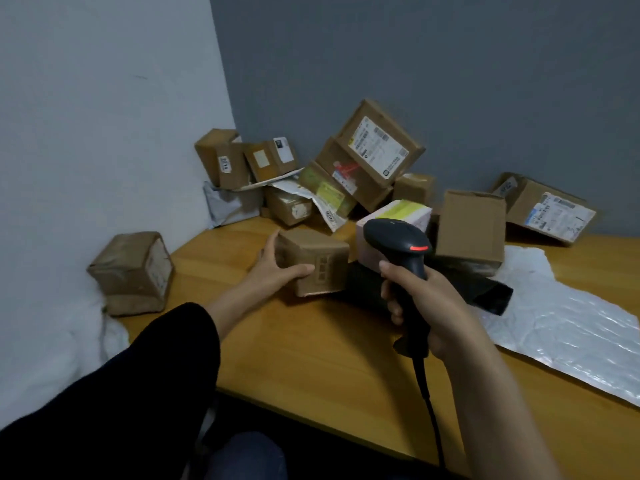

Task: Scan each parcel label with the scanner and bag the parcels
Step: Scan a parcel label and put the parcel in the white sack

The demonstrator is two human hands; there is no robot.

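1. A light-brown wooden surface (311,358) fills the lower middle and right, its near edge running diagonally.
2. A plain white wall (104,98) stands on the left.
3. A flat grey-blue wall (450,64) stands behind, joining the white wall at a corner above the surface's far left end.

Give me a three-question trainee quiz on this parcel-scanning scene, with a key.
1. True or false: the right hand holds the scanner.
2. The left hand grips: A) a small brown box, B) a pink box, C) nothing.
3. Fill in: the silver bubble mailer lies on the table to the person's ____.
Key: 1 true; 2 A; 3 right.
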